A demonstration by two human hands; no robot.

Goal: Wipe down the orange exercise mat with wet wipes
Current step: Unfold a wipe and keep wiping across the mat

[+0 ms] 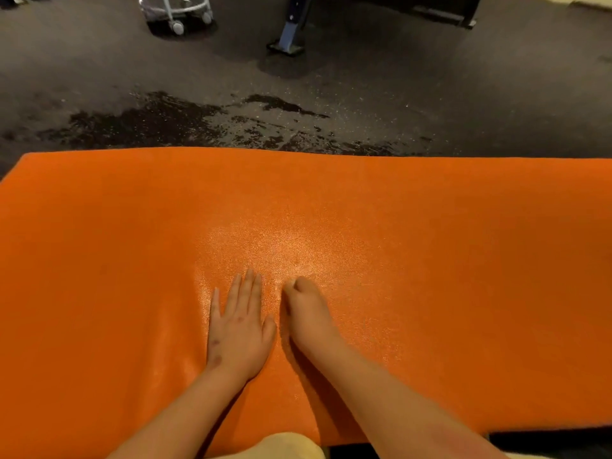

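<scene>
The orange exercise mat (430, 226) lies flat across the floor and fills the lower half of the view. My left hand (236, 326) rests palm down on the mat near its middle, fingers stretched out and close together. Right beside it my right hand (306, 313) presses on the mat with the fingers curled under; whether a wet wipe is beneath them is hidden. A shiny, damp-looking patch (281, 246) spreads on the mat just beyond both hands. No wet wipe shows anywhere.
Dark speckled floor (430, 94) lies beyond the mat, with wet stains (159, 124) along the mat's far edge. A wheeled white stand (178, 11) and a blue-grey equipment leg (291, 31) stand at the back. A pale knee (284, 447) shows at the bottom.
</scene>
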